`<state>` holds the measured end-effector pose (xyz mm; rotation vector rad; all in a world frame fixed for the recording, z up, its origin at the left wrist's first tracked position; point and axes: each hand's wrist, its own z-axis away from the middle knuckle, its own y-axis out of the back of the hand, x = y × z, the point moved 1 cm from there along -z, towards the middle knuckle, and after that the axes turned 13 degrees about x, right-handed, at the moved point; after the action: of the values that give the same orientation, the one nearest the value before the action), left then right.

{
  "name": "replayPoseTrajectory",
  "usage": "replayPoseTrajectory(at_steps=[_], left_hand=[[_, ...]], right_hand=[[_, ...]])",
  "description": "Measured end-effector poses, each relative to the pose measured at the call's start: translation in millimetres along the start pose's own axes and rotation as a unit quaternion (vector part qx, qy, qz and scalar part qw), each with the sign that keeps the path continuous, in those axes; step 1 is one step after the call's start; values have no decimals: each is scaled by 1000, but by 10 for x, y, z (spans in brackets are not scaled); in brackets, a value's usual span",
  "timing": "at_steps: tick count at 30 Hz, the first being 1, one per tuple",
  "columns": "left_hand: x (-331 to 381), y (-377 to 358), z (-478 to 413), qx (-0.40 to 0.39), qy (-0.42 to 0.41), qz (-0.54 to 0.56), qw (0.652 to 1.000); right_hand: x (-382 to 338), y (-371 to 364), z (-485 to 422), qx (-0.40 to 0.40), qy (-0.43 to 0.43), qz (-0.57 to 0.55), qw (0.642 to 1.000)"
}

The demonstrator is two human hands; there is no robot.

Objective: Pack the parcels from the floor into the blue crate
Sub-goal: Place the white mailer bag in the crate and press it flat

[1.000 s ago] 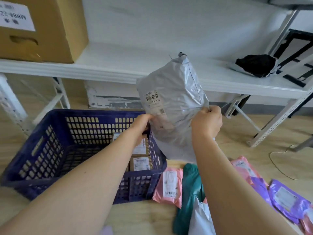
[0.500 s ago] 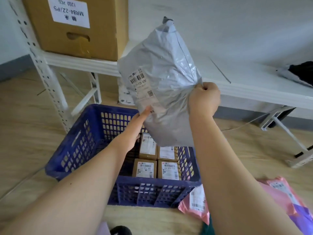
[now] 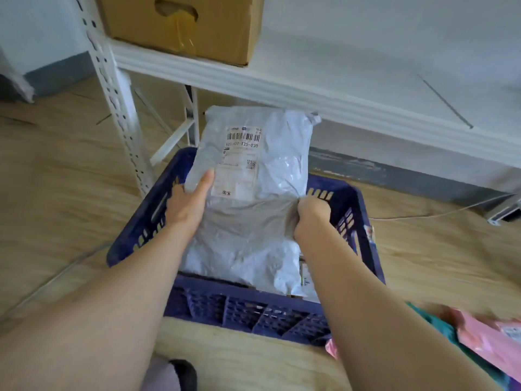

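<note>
The grey poly mailer (image 3: 253, 176) is tilted into the blue crate (image 3: 253, 309), far end above the back rim, the left hand (image 3: 186, 204) gripping its left edge and the right hand (image 3: 311, 213) bunching the film opposite. It looks soft, light and slippery; gathered edges seem the surest hold.

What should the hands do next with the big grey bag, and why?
Probably lower the grey parcel flat into the blue crate. The left hand and right hand grip its two sides. Its near end is already down inside the crate, but its far end tilts up past the far rim, so it is not yet lying inside.
</note>
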<state>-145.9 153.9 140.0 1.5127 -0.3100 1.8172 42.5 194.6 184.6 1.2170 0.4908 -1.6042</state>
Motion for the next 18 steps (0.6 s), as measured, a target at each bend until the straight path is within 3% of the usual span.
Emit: replayPoseTrajectory(at_steps=[4,8,14,18], left_hand=[[-230,199,-181,21,-17,-115,993],[-272,228,-318,68,-55,-174,981],[-447,28,-377,25,-96,-340,935],[-591,-42,-514,12,-43,-387,921]], right_hand=[[281,-366,135,-55,-10,106,993],[439,-666,118,-121,36,204,971],[831,-863,-170,-192,-5,308,932],[976,-970,-270,-208,0,331,920]])
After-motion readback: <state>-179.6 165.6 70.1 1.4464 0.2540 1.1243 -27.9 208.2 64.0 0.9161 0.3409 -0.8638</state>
